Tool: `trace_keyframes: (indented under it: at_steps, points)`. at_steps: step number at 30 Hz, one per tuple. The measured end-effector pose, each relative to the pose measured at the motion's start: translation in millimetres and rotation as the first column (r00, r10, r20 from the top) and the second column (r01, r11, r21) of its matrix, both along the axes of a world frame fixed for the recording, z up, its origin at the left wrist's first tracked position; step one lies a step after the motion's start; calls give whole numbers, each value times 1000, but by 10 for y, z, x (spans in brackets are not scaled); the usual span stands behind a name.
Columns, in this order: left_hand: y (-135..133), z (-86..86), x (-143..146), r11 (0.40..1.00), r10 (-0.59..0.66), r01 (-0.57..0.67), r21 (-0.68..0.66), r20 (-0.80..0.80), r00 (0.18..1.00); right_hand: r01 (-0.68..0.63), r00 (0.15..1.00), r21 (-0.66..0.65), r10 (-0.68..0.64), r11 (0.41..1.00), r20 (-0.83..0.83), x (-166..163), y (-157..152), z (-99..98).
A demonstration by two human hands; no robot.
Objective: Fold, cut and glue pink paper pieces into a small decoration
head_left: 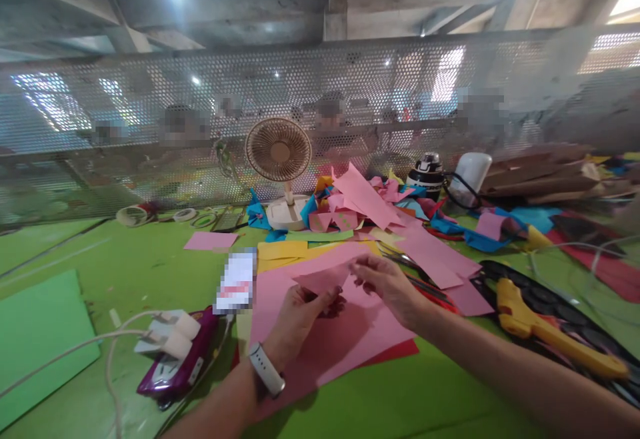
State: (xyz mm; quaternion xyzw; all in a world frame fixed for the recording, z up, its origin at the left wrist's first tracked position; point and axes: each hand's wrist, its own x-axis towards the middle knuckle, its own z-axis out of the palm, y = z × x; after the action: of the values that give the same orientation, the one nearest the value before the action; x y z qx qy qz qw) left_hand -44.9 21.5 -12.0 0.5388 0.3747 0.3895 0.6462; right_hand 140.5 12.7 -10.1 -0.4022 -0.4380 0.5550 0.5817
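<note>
At the left edge of the lime-green desk lies a flat darker-green paper sheet. Nearer the middle, a purple power strip carries two white plug adapters with pale cables running off toward the near-left corner. Just beyond it sits a small white and red card, blurred past reading.

The left hand, a white-strapped watch on its wrist, curls its fingers around the lower left edge of a small pink paper piece, thumb on top. The right hand pinches the same piece at its upper right edge between thumb and fingertips. The piece is held just above a large pink paper sheet spread at the middle of the desk, near its front edge.

Behind, against the perforated metal screen at the far edge, stands a beige desk fan beside a heap of coloured paper scraps. Toward the right edge, a yellow glue gun rests on a black tray.
</note>
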Motion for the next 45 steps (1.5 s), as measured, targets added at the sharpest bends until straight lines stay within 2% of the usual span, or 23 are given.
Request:
trace_keyframes:
  at_steps: [3,10,19,25,28,31,34,36,39,41,45]
  points:
    - [-25,33,6,1000,-26,26,2,-13,1000,-17,996,48,13,999,92,-99,-102,-6]
    - [-66,66,7,997,-55,53,-46,-22,998,13,999,38,-14,999,35,-137,-104,-90]
    - [-5,36,-26,997,-81,81,-6,-3,997,30,1000,14,-30,999,2,-141,-104,-137]
    - [8,71,-65,998,-55,55,18,12,998,26,1000,17,-26,1000,0,-101,-91,-120]
    - [40,73,-84,999,-25,23,36,54,998,16,998,60,-20,998,66,-67,-79,-93]
    - [98,58,-105,999,7,1,-43,170,985,43,984,173,-71,984,161,-38,-54,-73]
    - [156,42,-126,977,-5,71,-202,312,950,77,973,256,-129,964,192,-33,-18,-85]
    - [178,40,-134,959,-15,111,-261,344,939,93,965,292,-158,952,208,-35,5,-107]
    - [178,54,-136,959,-1,85,-270,296,955,100,932,389,-223,916,285,-9,23,-130]
    - [170,69,-137,969,38,22,-245,237,971,49,910,422,-215,905,355,42,17,-123]
    - [176,70,-151,987,36,-14,-163,130,991,-83,921,303,-43,949,386,144,-20,-62]
